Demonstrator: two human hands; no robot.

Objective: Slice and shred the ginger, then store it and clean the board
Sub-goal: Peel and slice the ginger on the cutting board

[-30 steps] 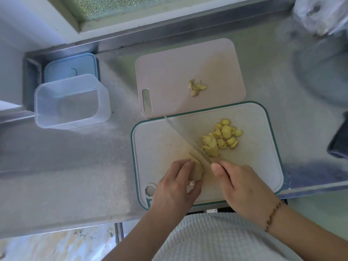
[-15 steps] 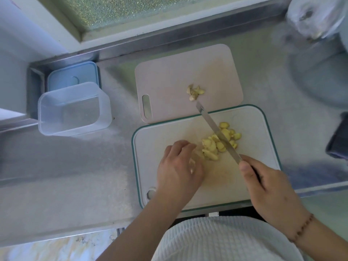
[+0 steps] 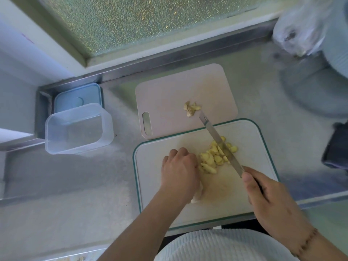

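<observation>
Ginger slices point(image 3: 216, 157) mid-board: light, stiff, slippery; left hand point(image 3: 179, 166) curls beside them, grip unclear; right hand point(image 3: 271, 198) grips knife point(image 3: 218, 142).

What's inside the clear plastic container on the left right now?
Nothing shows inside the clear container; its bottom looks bare through the walls. Behind it lies a blue lid, partly covered by the container's rim.

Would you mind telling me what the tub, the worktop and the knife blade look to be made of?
The tub looks like clear, slightly frosted plastic: the worktop shows through its walls. The worktop seems brushed stainless steel, grey with a dull sheen and a folded rim. The knife blade looks like polished steel, thin and reflective; its exact metal I cannot tell.
</observation>
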